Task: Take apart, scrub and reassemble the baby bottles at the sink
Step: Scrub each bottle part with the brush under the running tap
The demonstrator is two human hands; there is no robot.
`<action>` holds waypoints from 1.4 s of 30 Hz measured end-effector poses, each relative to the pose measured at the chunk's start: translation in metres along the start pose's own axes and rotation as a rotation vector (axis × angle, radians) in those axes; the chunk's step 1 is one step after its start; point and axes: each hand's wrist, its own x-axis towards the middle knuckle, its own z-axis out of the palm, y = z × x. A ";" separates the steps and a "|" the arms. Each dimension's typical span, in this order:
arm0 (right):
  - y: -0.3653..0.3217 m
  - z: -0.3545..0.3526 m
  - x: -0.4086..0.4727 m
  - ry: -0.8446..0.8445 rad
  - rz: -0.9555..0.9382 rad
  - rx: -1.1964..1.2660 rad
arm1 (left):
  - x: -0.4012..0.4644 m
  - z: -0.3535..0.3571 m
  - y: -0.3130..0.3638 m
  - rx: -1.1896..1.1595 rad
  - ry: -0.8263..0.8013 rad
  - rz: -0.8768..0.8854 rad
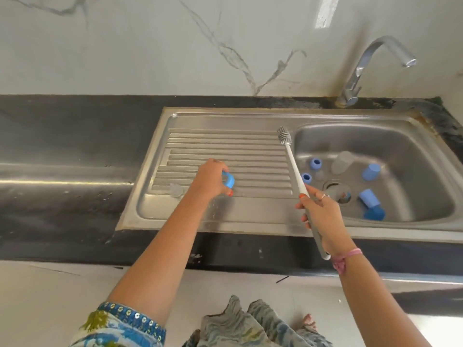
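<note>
Illumination is bright, diffuse daylight. A white glare patch [325, 11] marks the pale marble-veined wall [150, 46]. The brushed stainless-steel sink [250, 216] shows soft reflections. Wide-angle distortion bows edges; detail is slightly soft throughout.

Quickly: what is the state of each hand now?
Left hand: closed on a blue ring.
Right hand: closed on the bottle brush handle.

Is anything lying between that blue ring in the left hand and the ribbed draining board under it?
Nothing visible. The left hand holds the blue ring over bare ribs of the draining board. The clear teat lies off to its left, and the brush in the right hand stands well to the right.
</note>
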 end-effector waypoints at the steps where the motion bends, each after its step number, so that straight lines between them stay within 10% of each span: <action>1: -0.002 0.004 -0.002 -0.002 0.004 0.000 | 0.000 -0.003 -0.008 0.047 -0.021 -0.019; 19: -0.006 0.007 -0.005 0.005 0.037 -0.052 | 0.004 -0.004 -0.037 0.274 -0.191 -0.184; 42: 0.016 -0.068 -0.006 0.159 0.085 0.041 | 0.029 0.032 0.081 -0.359 -0.036 0.133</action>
